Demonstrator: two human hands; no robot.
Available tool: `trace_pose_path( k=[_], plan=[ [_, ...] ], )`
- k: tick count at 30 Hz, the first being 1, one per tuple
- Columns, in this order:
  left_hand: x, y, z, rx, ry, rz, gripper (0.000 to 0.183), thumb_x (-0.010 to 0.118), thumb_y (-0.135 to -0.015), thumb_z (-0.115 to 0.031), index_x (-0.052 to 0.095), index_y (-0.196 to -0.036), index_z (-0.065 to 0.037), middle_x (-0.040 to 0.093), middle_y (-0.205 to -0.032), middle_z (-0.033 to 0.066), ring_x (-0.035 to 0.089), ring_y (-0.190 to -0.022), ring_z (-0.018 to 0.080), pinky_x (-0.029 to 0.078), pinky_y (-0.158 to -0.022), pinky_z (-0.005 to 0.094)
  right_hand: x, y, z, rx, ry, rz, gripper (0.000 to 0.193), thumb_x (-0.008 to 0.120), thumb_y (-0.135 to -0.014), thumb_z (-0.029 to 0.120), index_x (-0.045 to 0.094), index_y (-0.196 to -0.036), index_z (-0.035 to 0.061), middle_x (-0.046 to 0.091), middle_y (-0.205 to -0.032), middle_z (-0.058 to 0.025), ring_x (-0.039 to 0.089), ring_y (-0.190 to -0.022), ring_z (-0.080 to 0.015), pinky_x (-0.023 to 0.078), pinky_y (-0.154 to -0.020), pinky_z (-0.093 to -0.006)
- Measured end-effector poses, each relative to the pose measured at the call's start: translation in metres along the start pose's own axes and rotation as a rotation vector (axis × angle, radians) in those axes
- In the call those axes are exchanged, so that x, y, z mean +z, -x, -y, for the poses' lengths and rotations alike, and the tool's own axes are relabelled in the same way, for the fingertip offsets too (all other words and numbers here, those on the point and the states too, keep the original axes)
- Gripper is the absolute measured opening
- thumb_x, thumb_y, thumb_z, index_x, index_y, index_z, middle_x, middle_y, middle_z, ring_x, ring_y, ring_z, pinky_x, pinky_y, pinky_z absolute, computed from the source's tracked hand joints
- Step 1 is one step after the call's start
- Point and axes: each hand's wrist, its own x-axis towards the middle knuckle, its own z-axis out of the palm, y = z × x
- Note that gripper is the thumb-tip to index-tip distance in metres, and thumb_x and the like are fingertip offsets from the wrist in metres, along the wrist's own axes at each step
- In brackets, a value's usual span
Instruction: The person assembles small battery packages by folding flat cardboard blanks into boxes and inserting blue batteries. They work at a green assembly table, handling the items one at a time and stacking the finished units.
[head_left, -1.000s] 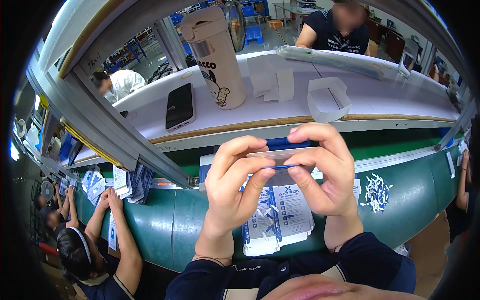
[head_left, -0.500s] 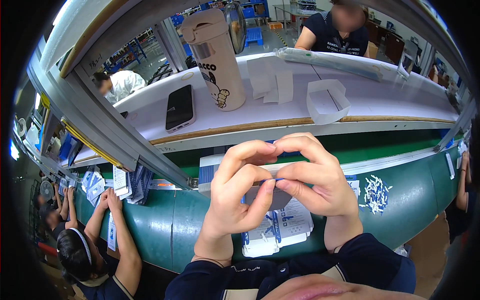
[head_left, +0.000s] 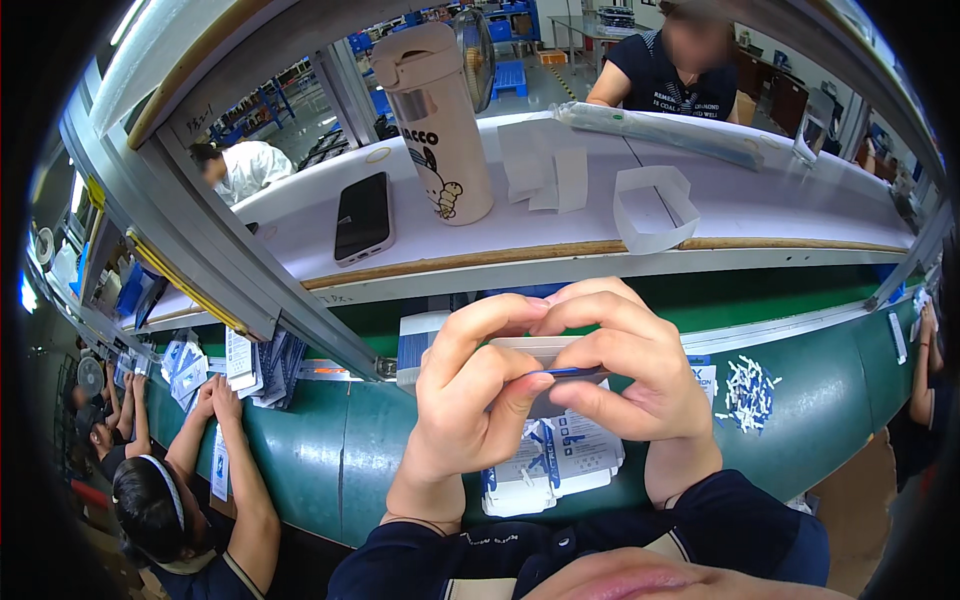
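Both my hands are raised in front of me with fingertips almost meeting. A thin flat card with a blue edge (head_left: 580,372), seen nearly edge-on, lies between them. My left hand (head_left: 475,390) pinches its left end between thumb and forefinger. On its right part, the thumb and curled fingers of my right hand (head_left: 635,375) close from below and above. Beneath my hands lie white and blue printed cardboard pieces (head_left: 585,462), with small scraps on top. Just beyond my fingers, a stack of flat cards (head_left: 420,345) shows partly; my hands hide the rest.
A pile of small white and blue scraps (head_left: 748,395) lies on the green bench (head_left: 800,350) to the right. On the shelf ahead stand a tumbler (head_left: 440,130), a phone (head_left: 363,220) and a paper ring (head_left: 655,210). A metal post (head_left: 230,240) rises left, near a co-worker's hands (head_left: 220,398).
My hands have shifted slightly down, and the right thumb and fingers have spread a little apart. More of the card's blue edge now shows between them.
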Motion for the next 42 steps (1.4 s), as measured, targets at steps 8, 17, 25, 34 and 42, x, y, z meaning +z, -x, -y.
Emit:
trace_pose_path(
  k=[8,17,25,34,42],
  plan=[
    [-0.003,-0.001,0.001,-0.049,0.000,0.059,0.014,0.071,-0.081,-0.008,0.061,-0.080,0.002,0.057,-0.114,0.0206,0.062,-0.099,0.0294,0.054,-0.079,0.0353,0.002,0.002,-0.004,-0.018,0.093,0.002,0.010,0.067,-0.080,0.004,0.061,-0.085,-0.0011,0.057,-0.112,-0.0158,0.055,-0.102,-0.0337,0.045,-0.087,-0.0407],
    [-0.003,0.000,0.002,-0.011,0.048,0.058,0.017,0.072,-0.080,-0.011,0.061,-0.077,0.002,0.056,-0.117,0.0205,0.063,-0.099,0.0284,0.054,-0.080,0.0357,0.004,0.001,-0.005,-0.033,0.054,0.068,0.009,0.066,-0.080,0.004,0.059,-0.083,-0.0017,0.056,-0.115,-0.0166,0.053,-0.107,-0.0347,0.044,-0.090,-0.0419],
    [0.002,0.003,0.005,-0.016,-0.022,-0.049,0.019,0.073,-0.080,-0.010,0.060,-0.074,0.002,0.059,-0.110,0.0192,0.062,-0.090,0.0255,0.053,-0.076,0.0337,0.005,0.000,0.000,0.001,0.060,0.009,0.010,0.065,-0.079,0.001,0.061,-0.088,-0.0019,0.056,-0.115,-0.0178,0.054,-0.105,-0.0348,0.045,-0.088,-0.0412],
    [0.005,0.004,0.009,-0.045,0.002,-0.013,0.018,0.071,-0.082,-0.007,0.057,-0.074,0.002,0.055,-0.102,0.0148,0.058,-0.080,0.0210,0.048,-0.065,0.0284,0.010,0.002,-0.003,0.010,0.085,0.003,0.008,0.062,-0.079,-0.004,0.054,-0.081,-0.0027,0.054,-0.116,-0.0196,0.054,-0.104,-0.0366,0.045,-0.087,-0.0418],
    [0.005,0.005,0.009,-0.039,-0.020,-0.023,0.018,0.071,-0.082,-0.006,0.057,-0.073,0.002,0.054,-0.102,0.0144,0.056,-0.073,0.0187,0.047,-0.061,0.0276,0.011,0.001,-0.001,0.003,0.088,-0.018,0.007,0.062,-0.080,-0.003,0.055,-0.080,-0.0033,0.055,-0.114,-0.0189,0.055,-0.102,-0.0361,0.046,-0.086,-0.0416]
  ],
)
